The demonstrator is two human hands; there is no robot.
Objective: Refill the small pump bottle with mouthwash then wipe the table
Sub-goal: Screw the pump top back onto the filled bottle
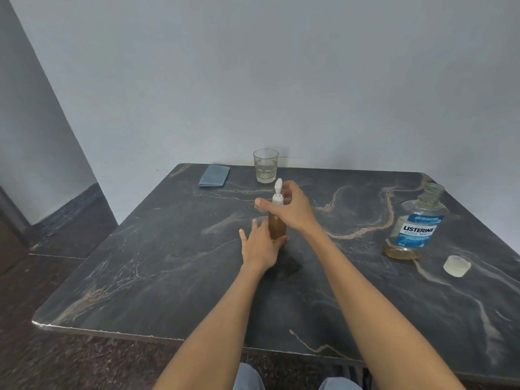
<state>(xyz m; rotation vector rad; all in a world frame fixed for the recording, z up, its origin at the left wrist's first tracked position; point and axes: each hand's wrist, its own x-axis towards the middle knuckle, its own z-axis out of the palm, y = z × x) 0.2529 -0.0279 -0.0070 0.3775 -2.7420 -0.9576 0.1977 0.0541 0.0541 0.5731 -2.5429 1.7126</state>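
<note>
Both hands on the pump bottle (277, 225) at mid-table.

The bottle stands upright on the table (157, 277), filled with amber liquid, its white pump (278, 192) on top. The left hand (260, 246) wraps the lower body, thumb showing at the right of the base, fingers reaching round the far side. The right hand (291, 211) curls round the white collar of the pump, thumb pointing left across its front. Well to the right stands the Listerine bottle (413, 229), uncapped, a little amber liquid at its bottom; its cap (456, 266) lies just beside it, nearer the person. At the far edge, a glass (265, 165) stands with a folded blue cloth (213, 175) to its left.
</note>
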